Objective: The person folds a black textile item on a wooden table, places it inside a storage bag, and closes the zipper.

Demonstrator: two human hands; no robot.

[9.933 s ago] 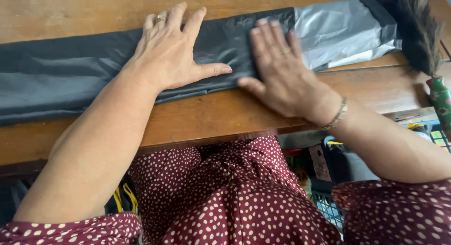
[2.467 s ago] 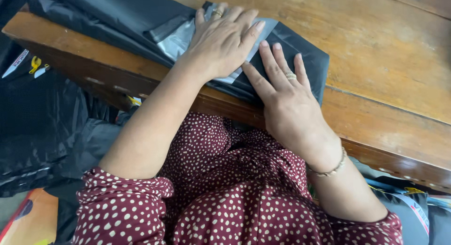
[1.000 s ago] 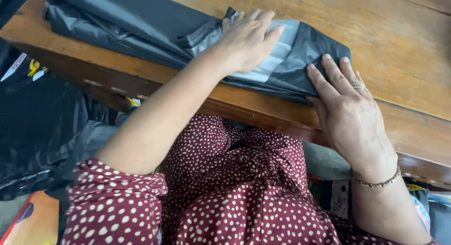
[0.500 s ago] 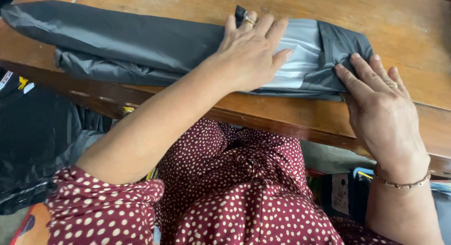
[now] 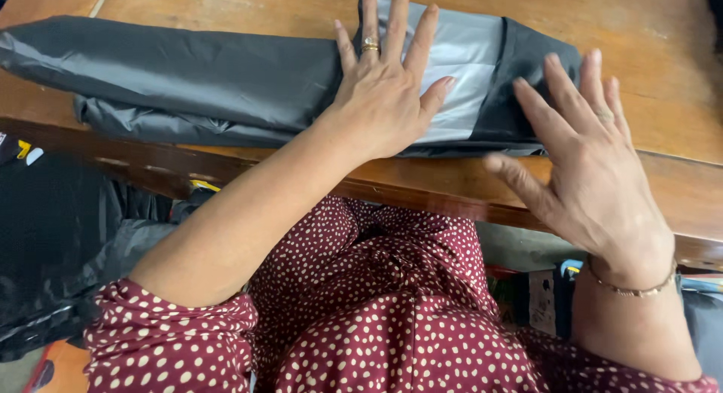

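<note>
A long folded black plastic bag (image 5: 203, 80) with a grey band (image 5: 467, 54) near its right end lies along the wooden table (image 5: 648, 46). My left hand (image 5: 388, 91) presses flat on it, fingers spread, partly over the grey band. My right hand (image 5: 584, 152) is flat with spread fingers at the bag's right end, fingertips on the black plastic and palm over the table's front edge. Neither hand grips anything.
More black plastic sheeting (image 5: 68, 242) hangs below the table's front edge on the left. Boxes and coloured items (image 5: 542, 295) sit on the floor under the table at the right. An orange item (image 5: 53, 367) lies at the lower left.
The folded bag has been turned to lie level along the table. My left hand slid to the grey band and my right hand moved to the bag's right end.
</note>
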